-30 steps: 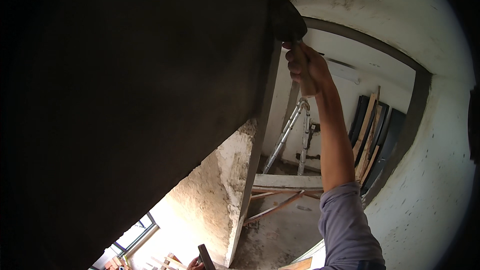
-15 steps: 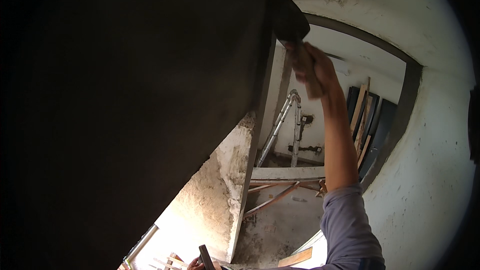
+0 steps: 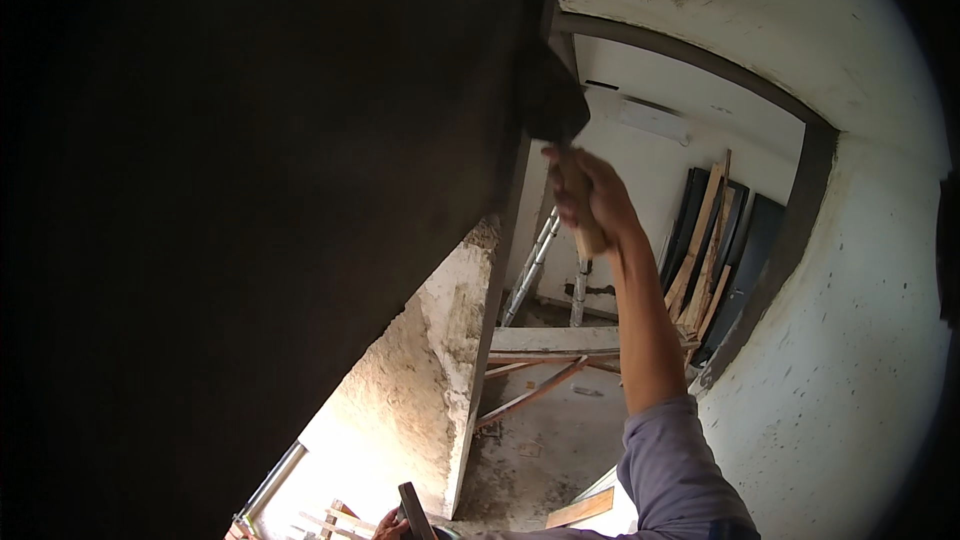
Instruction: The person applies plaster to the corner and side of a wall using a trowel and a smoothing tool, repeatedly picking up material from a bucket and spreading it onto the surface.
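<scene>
Raised high, my right hand [image 3: 602, 195] is closed around the wooden handle of a trowel [image 3: 553, 105]. Its dark blade points up and lies along, or very close to, the edge of the dark wall [image 3: 350, 140] beside the opening; whether it touches is hard to see in the shadow. At the lower edge, my left hand [image 3: 388, 528] is only partly visible, its fingers closed on a dark, narrow bar-shaped tool [image 3: 414, 510]. The rest of that tool falls outside the picture.
A grey frame [image 3: 820, 170] surrounds the opening. Beyond it stand a metal ladder [image 3: 533, 265] and leaning wood strips with dark panels [image 3: 715, 240]. A pale horizontal board [image 3: 555, 340] crosses behind my forearm. Rough bare wall [image 3: 420, 360] shows below the dark surface.
My right hand has come down and slightly left with the trowel, along the wall's edge. My left hand still holds the bar-shaped tool in nearly the same place.
</scene>
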### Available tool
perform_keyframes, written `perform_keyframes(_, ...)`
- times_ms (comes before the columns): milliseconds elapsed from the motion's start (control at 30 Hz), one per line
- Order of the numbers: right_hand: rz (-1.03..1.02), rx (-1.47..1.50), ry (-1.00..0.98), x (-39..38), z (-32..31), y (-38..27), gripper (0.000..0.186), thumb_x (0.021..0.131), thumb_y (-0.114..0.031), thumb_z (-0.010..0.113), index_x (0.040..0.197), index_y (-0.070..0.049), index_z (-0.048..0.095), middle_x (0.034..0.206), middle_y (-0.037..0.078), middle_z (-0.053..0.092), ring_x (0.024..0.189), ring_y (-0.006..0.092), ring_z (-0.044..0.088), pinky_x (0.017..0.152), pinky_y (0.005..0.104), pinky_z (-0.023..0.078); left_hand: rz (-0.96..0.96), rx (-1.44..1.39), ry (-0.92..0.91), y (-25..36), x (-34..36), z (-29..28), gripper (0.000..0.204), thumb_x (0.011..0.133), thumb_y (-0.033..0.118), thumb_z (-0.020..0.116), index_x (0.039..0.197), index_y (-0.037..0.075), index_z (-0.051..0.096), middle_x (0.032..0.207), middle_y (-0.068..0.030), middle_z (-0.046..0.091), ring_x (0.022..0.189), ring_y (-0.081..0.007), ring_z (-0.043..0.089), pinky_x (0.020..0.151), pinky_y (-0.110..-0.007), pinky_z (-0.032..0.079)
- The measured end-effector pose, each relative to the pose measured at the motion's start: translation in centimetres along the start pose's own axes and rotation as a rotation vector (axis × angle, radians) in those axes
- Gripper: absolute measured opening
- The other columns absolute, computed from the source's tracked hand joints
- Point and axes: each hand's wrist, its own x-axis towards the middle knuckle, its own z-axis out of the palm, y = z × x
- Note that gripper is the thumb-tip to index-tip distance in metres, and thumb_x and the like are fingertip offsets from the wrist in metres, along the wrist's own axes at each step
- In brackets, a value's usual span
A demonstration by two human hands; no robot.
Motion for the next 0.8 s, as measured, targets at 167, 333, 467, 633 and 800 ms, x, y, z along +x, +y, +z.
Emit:
perform_keyframes(167, -0.017, 0.027, -0.027, -3.1, -0.5, 0.1, 0.044, 0.101, -0.036, 0.038, 0.122, -0.001, 0.054, 0.078, 0.003, 0.054, 0.051, 0.0065, 0.05, 0.038, 0.0232, 0.044, 0.014, -0.018, 0.001, -0.5, 0.3, 0.1, 0.05, 0.096, 0.015, 0.057, 0.141, 0.0, 0.038, 0.124, -0.0132, 0.059, 0.11, -0.0215, 0.06, 0.092, -0.035, 0.051)
perform_keyframes(333, -0.111, 0.049, -0.124, 3.1, -1.8, -4.5, 0.045, 0.102, -0.036, 0.037, 0.123, -0.001, 0.054, 0.08, 0.002, 0.054, 0.05, 0.0064, 0.049, 0.038, 0.0222, 0.045, 0.005, -0.01, 0.004, -0.3, 0.4, 0.8, 0.05, 0.096, 0.014, 0.057, 0.141, 0.0, 0.038, 0.124, -0.0132, 0.059, 0.11, -0.0215, 0.06, 0.092, -0.035, 0.051)
perform_keyframes(467, -0.063, 0.089, -0.112, 5.2, -1.7, -4.2, 0.043, 0.102, -0.036, 0.037, 0.121, -0.002, 0.054, 0.08, 0.001, 0.055, 0.05, 0.0065, 0.05, 0.039, 0.0222, 0.045, -0.006, -0.015, -0.002, -0.7, 0.7, 1.2, 0.05, 0.096, 0.014, 0.056, 0.141, 0.0, 0.038, 0.124, -0.0132, 0.059, 0.11, -0.0215, 0.06, 0.092, -0.035, 0.051)
perform_keyframes(633, -0.038, -0.081, 0.052, 0.9, -0.2, -1.0, 0.043, 0.102, -0.037, 0.038, 0.12, -0.002, 0.056, 0.076, 0.001, 0.055, 0.049, 0.0065, 0.051, 0.037, 0.0247, 0.045, -0.016, -0.018, -0.016, -1.0, 1.4, 1.9, 0.05, 0.097, 0.014, 0.056, 0.141, 0.0, 0.038, 0.124, -0.0131, 0.059, 0.11, -0.0216, 0.06, 0.092, -0.035, 0.051)
perform_keyframes(800, 0.047, -0.054, -0.095, -4.3, -1.4, -0.1, 0.049, 0.097, -0.044, 0.053, 0.12, 0.0, 0.055, 0.073, 0.001, 0.053, 0.048, 0.0069, 0.051, 0.037, 0.0239, 0.045, -0.002, -0.018, -0.014, -0.5, 1.4, 1.4, 0.049, 0.097, 0.014, 0.056, 0.14, 0.0, 0.038, 0.124, -0.0131, 0.059, 0.11, -0.0216, 0.06, 0.092, -0.035, 0.051)
